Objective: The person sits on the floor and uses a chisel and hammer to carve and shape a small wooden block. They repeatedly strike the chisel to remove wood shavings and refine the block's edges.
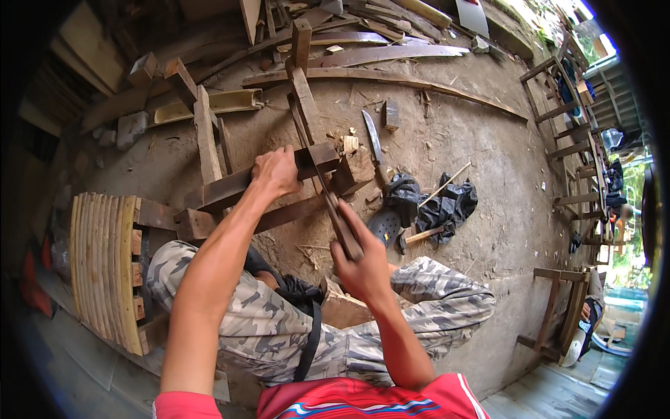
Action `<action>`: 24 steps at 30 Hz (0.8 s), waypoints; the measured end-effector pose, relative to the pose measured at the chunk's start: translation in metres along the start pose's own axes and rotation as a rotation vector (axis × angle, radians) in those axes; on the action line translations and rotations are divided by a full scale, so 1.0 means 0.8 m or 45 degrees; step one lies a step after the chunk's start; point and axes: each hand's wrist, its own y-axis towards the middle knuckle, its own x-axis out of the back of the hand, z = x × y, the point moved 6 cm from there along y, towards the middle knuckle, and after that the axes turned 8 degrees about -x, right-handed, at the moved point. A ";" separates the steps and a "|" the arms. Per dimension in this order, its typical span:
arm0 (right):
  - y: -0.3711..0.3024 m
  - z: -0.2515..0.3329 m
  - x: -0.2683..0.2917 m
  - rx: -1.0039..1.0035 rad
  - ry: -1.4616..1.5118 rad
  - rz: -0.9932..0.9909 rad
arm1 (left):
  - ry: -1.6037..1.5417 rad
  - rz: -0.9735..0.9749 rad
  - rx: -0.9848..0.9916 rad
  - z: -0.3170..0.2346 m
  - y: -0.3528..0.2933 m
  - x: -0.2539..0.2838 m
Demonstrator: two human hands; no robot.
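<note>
Head view: the dark-brown, squared wooden beam (227,188) looks heavy and stiff, best held over its flat top. Across the beam's right end lies a long, narrow, dark-bladed saw (329,196), probably light, its brown handle (345,237) clenched by the right hand (366,264). The left hand (276,173) grasps the beam just short of that end.

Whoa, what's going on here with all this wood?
The person's left hand is holding down a dark wooden beam. The right hand grips the handle of a long, thin tool, probably a saw, with its blade across the beam near one end. I can't tell how deep any cut goes. A knife lies on the dirt floor beyond.
</note>
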 end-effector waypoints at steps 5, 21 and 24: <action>0.007 -0.044 -0.015 -0.101 0.054 0.014 | 0.008 0.015 -0.035 -0.005 -0.005 -0.004; 0.045 -0.062 -0.042 -0.005 0.121 -0.042 | -0.005 0.043 0.007 -0.002 -0.002 0.001; -0.064 -0.005 0.014 0.172 -0.252 -0.051 | -0.016 0.092 0.023 0.005 0.007 0.001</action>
